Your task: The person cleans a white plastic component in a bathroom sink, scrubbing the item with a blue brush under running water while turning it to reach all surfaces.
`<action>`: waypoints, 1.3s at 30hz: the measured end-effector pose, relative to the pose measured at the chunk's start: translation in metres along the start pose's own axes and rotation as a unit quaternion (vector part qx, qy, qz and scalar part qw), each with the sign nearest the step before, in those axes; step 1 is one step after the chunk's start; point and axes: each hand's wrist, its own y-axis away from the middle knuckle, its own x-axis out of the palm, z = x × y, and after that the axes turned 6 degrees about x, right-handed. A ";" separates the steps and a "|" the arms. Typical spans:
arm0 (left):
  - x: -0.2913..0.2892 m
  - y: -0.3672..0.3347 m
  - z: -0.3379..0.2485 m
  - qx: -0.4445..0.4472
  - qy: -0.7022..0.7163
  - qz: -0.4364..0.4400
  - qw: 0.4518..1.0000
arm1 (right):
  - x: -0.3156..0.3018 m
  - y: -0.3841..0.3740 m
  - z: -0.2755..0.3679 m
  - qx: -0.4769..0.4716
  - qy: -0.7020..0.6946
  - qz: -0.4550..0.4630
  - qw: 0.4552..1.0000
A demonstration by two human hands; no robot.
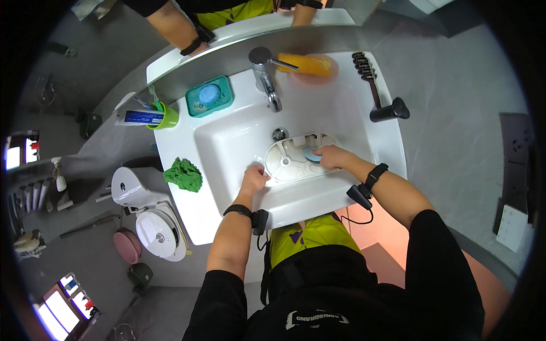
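Observation:
A white moulded plastic panel (282, 164) with rounded ends, ribs and a round recess lies tilted in the white washbasin (222, 149), just below the drain. At its near left edge, my left hand (254, 179) is closed with the fingertips on the rim. My right hand (334, 157) grips a light blue, rounded object (311, 154) and presses it against the panel's right half. Most of that object is hidden under my fingers, so its exact kind cannot be made out.
A chrome tap (266, 77) stands behind the basin. Around the rim are a blue soap bar (209, 94) in a teal dish, a green cup (165, 116) with toothpaste, a crumpled green cloth (183, 174), a yellow bottle (307, 65), a hairbrush (367, 77) and a black-handled item (389, 111).

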 end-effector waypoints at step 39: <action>-0.001 0.011 -0.019 0.031 -0.083 -0.015 0.996 | -0.042 0.014 0.024 0.042 0.244 0.026 0.969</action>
